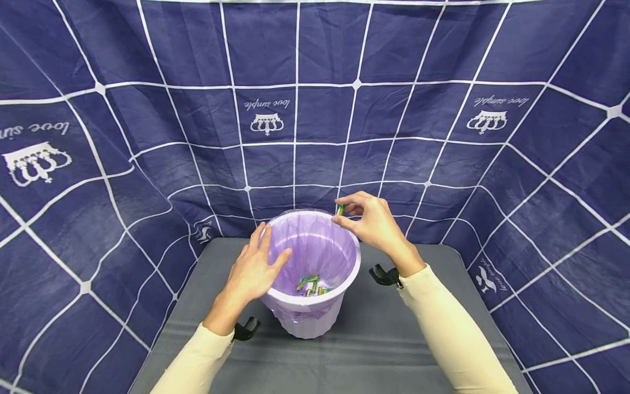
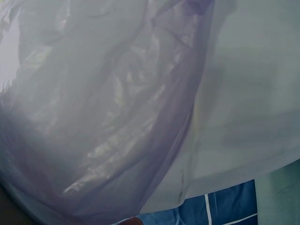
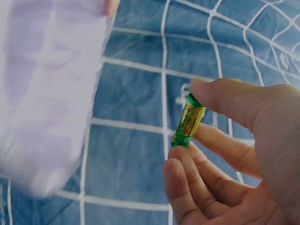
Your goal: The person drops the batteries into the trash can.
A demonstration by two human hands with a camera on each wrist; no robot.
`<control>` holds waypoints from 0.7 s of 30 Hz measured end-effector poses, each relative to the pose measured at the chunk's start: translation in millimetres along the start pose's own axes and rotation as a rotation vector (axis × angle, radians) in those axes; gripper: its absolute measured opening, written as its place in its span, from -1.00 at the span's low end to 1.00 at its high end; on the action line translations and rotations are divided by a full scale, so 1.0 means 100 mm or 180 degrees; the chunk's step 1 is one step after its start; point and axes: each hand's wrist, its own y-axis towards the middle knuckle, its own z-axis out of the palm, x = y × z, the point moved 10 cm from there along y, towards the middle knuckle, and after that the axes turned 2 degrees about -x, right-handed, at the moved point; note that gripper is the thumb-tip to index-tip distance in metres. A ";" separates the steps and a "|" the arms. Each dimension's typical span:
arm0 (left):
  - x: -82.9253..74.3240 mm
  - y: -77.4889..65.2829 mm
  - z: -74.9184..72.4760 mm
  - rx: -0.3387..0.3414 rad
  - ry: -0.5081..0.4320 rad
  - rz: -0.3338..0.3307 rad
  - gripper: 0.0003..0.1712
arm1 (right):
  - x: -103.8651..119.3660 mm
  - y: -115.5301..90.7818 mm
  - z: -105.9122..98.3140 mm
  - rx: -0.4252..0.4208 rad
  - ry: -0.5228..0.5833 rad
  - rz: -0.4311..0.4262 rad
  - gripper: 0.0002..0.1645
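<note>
A small white bin (image 1: 315,324) lined with a lilac plastic bag (image 1: 315,246) stands on the grey mat (image 1: 374,350). Several green and yellow batteries (image 1: 309,284) lie at its bottom. My left hand (image 1: 253,268) rests with straight fingers on the bin's left rim and bag. My right hand (image 1: 369,219) is over the bin's far right rim and pinches a green and yellow battery (image 3: 188,121) end to end between thumb and fingers. That battery (image 1: 340,209) is upright. The left wrist view is filled by the bag (image 2: 103,112) and the bin's wall (image 2: 253,93).
A dark blue cloth (image 1: 315,98) with a white grid and crown prints covers the back and both sides. The grey mat reaches to the near edge, with bare patches left and right of the bin.
</note>
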 end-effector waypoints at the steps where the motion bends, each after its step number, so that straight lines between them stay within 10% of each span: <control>1: 0.01 0.00 0.00 0.0005 0.0001 -0.0010 0.12 | 0.06 0.04 0.05 0.0038 0.0011 -0.0022 -0.50; 21: 0.02 0.01 0.02 0.0080 0.0016 -0.0025 0.13 | 0.41 0.23 0.40 0.0283 0.0120 -0.0071 -0.51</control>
